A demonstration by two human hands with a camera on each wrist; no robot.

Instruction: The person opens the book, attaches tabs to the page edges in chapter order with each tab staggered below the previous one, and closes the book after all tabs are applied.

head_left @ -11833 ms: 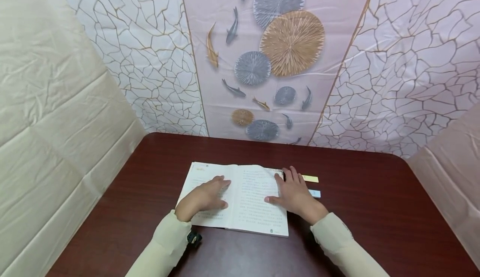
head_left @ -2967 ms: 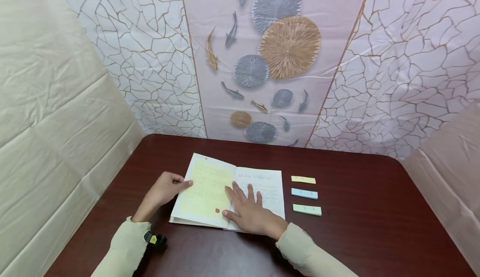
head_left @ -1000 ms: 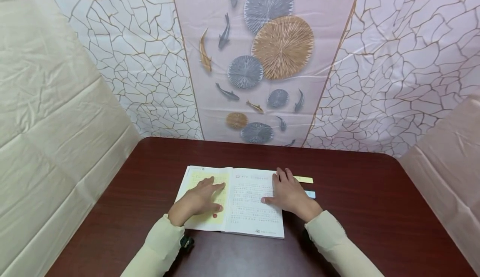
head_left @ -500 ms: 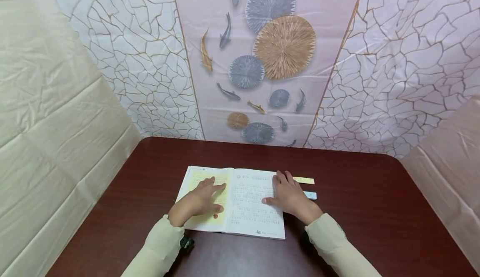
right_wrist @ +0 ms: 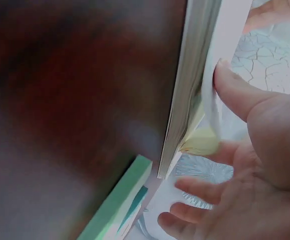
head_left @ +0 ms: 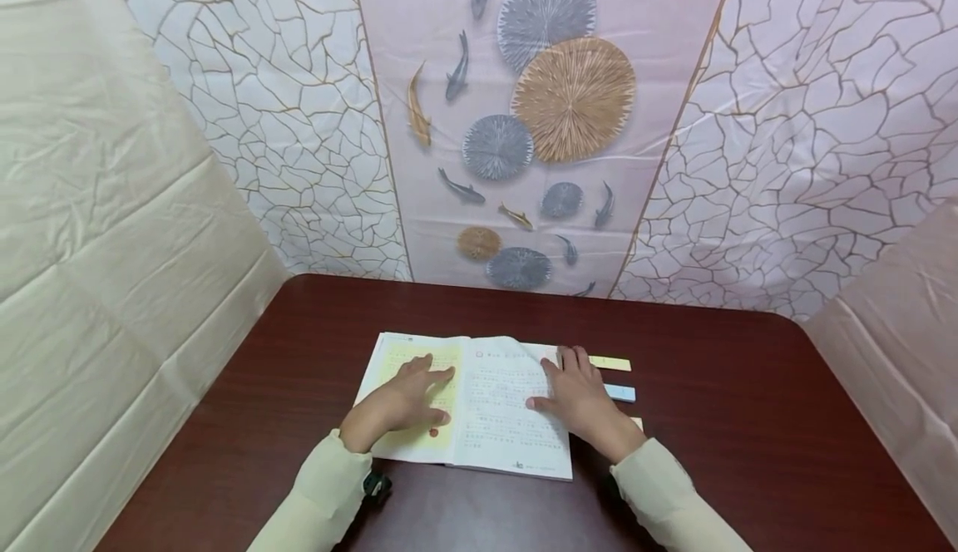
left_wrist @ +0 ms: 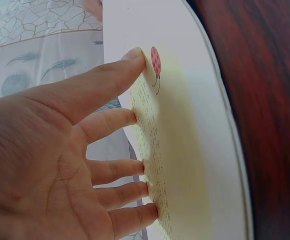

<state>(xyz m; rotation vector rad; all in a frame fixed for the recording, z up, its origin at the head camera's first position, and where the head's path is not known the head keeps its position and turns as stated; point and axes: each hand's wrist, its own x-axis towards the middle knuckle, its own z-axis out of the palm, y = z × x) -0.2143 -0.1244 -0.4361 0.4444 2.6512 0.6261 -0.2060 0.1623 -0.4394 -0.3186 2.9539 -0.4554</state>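
An open book point(head_left: 490, 444) lies on the table, its left page tinted yellow with a small red ladybug print point(left_wrist: 156, 61). My left hand point(head_left: 400, 398) rests on that left page with thumb and fingers spread, fingertips touching the paper. At the right page's outer edge, my right hand point(head_left: 587, 402) pinches a page point(right_wrist: 211, 112) between thumb and index finger. The page's upper corner curls up, showing a yellow underside point(right_wrist: 205, 141). The right hand's other fingers extend beyond the book's edge. The lower page block point(right_wrist: 182, 90) stays flat.
Right of the book lie a yellow sticky-note strip point(head_left: 614, 363), a blue strip point(head_left: 621, 392) and a green strip point(right_wrist: 117, 200), partly hidden by the right hand. The dark wooden table point(head_left: 711, 419) reaches a patterned curtain point(head_left: 516, 203) behind.
Earlier a leaf was turned leftward, bringing the yellow page up, and both hands then settled on the pages. Since half a second ago, the right page's upper corner has lifted under the right hand.
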